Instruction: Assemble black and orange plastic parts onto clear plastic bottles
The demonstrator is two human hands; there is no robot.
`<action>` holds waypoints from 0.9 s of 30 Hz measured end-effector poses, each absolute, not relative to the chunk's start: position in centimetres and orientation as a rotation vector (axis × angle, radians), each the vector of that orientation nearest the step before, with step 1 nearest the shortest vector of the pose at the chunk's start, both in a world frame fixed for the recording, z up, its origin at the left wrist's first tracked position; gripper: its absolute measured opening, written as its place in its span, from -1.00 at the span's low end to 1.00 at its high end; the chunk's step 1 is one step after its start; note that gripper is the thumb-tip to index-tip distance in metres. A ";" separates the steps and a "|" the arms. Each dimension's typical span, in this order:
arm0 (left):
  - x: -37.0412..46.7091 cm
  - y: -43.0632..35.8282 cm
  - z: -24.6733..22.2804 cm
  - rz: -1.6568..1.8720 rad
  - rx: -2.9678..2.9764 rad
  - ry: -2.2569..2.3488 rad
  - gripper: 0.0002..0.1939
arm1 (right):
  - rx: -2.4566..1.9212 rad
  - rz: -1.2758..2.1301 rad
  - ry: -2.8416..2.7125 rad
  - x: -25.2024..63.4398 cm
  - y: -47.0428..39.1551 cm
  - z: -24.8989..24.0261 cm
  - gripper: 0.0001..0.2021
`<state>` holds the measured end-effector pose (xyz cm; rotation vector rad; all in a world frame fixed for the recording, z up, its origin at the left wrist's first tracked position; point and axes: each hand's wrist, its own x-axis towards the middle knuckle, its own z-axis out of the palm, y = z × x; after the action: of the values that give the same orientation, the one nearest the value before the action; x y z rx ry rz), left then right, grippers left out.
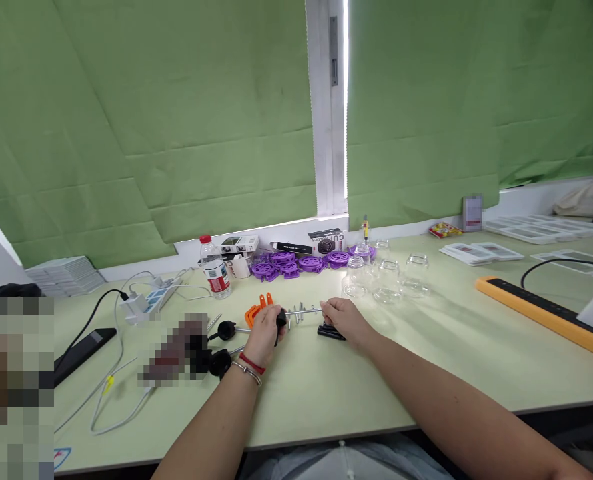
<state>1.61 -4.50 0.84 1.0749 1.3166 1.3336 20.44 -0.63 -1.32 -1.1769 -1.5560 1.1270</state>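
Observation:
Between my two hands a thin metal rod (306, 311) lies level above the table. My left hand (263, 337) is closed around the black head (281, 318) at the rod's left end. At the other end, the fingertips of my right hand (345, 321) pinch the rod. Just below that hand lie several black pieces (332, 332), partly covered by it. Several short metal pins (296, 319) are on the table behind the rod. Orange plastic parts (253, 315) touch the view's edge of my left hand. To its left rest rods with black round heads (226, 329).
Behind stand several clear glass jars (387, 283), purple plastic parts (311, 265), boxes (326, 242) and a red-capped bottle (215, 270). White cables and a power strip (159, 297) lie left, near a phone (86, 353). An orange-edged power strip (541, 313) lies right.

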 end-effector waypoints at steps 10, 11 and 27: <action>1.9 -4.8 1.3 1.329 1.071 1.293 -0.81 | -1.168 1.059 -1.573 20.5 -0.9 -0.8 -0.64; 1.9 -4.9 1.4 1.330 1.069 1.296 -0.81 | -1.175 1.042 -1.583 20.5 -0.8 -0.9 -0.64; 1.9 -4.9 1.5 1.334 1.078 1.327 -0.80 | -1.165 0.959 -1.702 20.8 -0.2 -1.5 -0.65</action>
<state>1.88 -4.89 1.52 1.0785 1.3274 1.3338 20.78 -0.16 -1.49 -1.1654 -1.7025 0.9587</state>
